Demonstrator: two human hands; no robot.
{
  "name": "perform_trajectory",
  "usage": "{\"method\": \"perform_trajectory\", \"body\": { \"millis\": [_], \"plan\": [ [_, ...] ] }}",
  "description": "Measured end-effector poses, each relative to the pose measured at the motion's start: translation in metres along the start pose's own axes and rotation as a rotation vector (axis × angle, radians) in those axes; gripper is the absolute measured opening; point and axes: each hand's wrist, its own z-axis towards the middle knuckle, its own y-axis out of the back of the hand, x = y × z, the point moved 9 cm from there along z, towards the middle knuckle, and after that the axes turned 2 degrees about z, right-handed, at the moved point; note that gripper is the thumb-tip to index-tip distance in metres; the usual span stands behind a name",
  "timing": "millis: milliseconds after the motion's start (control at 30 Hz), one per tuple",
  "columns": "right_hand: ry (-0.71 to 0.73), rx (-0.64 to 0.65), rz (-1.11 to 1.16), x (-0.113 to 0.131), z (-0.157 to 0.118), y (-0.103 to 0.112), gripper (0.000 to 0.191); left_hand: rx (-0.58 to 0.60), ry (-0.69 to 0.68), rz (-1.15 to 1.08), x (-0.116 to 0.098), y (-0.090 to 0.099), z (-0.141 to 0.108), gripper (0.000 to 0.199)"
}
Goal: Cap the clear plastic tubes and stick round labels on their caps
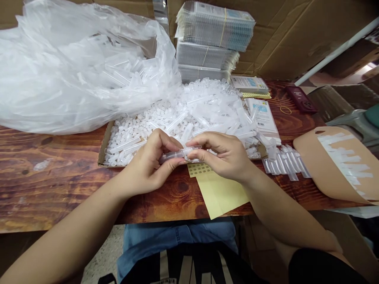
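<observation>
My left hand [154, 159] is closed around a clear plastic tube [171, 156], which lies sideways between thumb and fingers. At the tube's right end, my right hand [223, 154] pinches a small clear piece [194, 149] that looks like a cap; whether it is joined to the tube I cannot tell. Both hands are held over the front edge of a shallow cardboard tray [104, 148], heaped with small white caps [139, 125] and clear tubes [177, 123]. Under my right hand lies a yellow sticker sheet [220, 193] with small round labels.
A big plastic bag [59, 75] of tubes bulges at the back left. Banded stacks of clear packages [216, 27] stand behind the tray. To the right are printed cards [263, 116], a row of tubes [286, 161], a tan bin [328, 173] and a dark red device [302, 99].
</observation>
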Motion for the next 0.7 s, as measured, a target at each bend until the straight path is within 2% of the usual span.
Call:
{"method": "perform_trajectory", "body": {
  "millis": [67, 100, 200, 267, 367, 467, 600, 700],
  "plan": [
    [-0.083, 0.047, -0.039, -0.006, -0.001, -0.004, 0.033, 0.014, -0.002, 0.016, 0.001, -0.002, -0.001, 0.021],
    [-0.113, 0.067, -0.043, -0.008, -0.001, -0.005, 0.034, 0.019, -0.004, 0.023, 0.001, -0.003, -0.001, 0.021],
    [-0.091, 0.107, -0.005, -0.005, -0.002, -0.006, 0.016, 0.026, -0.035, 0.025, 0.0, -0.003, -0.001, 0.022],
    [-0.084, 0.147, 0.006, -0.004, -0.003, -0.008, 0.014, 0.039, -0.05, 0.037, -0.001, -0.004, -0.001, 0.022],
    [-0.138, 0.2, -0.01, -0.008, -0.004, -0.012, 0.027, 0.058, -0.055, 0.068, -0.001, -0.007, -0.001, 0.021],
    [-0.117, 0.192, -0.004, -0.006, -0.004, -0.012, 0.02, 0.062, -0.055, 0.07, -0.002, -0.01, -0.001, 0.02],
    [-0.182, 0.208, -0.034, -0.012, -0.006, -0.012, 0.025, 0.057, -0.066, 0.105, -0.002, -0.009, -0.001, 0.021],
    [-0.125, 0.214, -0.023, -0.007, -0.005, -0.015, 0.014, 0.063, -0.105, 0.164, -0.003, -0.01, -0.002, 0.019]
  ]
}}
